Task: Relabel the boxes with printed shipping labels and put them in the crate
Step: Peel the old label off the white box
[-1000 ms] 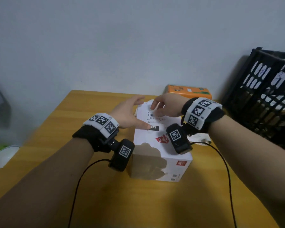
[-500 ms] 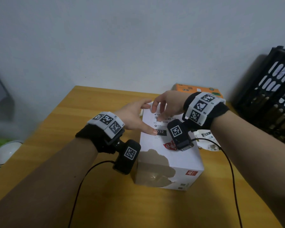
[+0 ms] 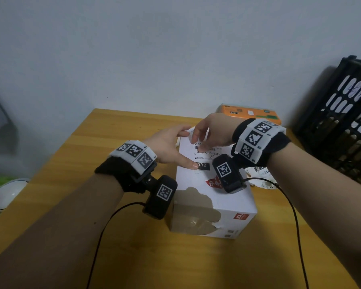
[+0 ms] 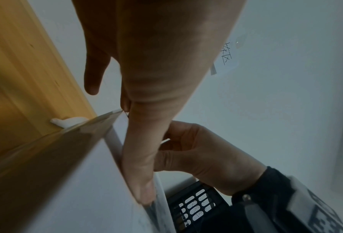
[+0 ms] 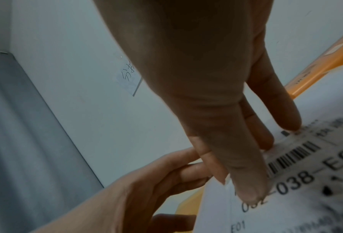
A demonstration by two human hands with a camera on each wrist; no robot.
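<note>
A white box (image 3: 214, 207) stands on the wooden table (image 3: 88, 167) with a printed shipping label (image 3: 207, 156) lying on its top. My left hand (image 3: 169, 147) rests at the box's left edge, thumb flat on the label beside the "032" print, fingers straight by the far left corner. My right hand (image 3: 213, 130) reaches over from the right with straight fingers pressing the label's far part near the barcode (image 5: 294, 153). In the right wrist view the right fingertips (image 5: 248, 193) lie flat on the label (image 5: 306, 181). The black crate (image 3: 342, 126) stands at the right.
An orange box (image 3: 250, 113) lies behind the white box against the wall. Crumpled label paper (image 3: 261, 176) sits on the table to the box's right. A white round object (image 3: 6, 192) lies beyond the table's left edge. Wrist cables trail across the near table.
Both hands stay on the label. My right fingers have slid a little toward its far left corner, close to my left fingertips. The head view has shifted.
</note>
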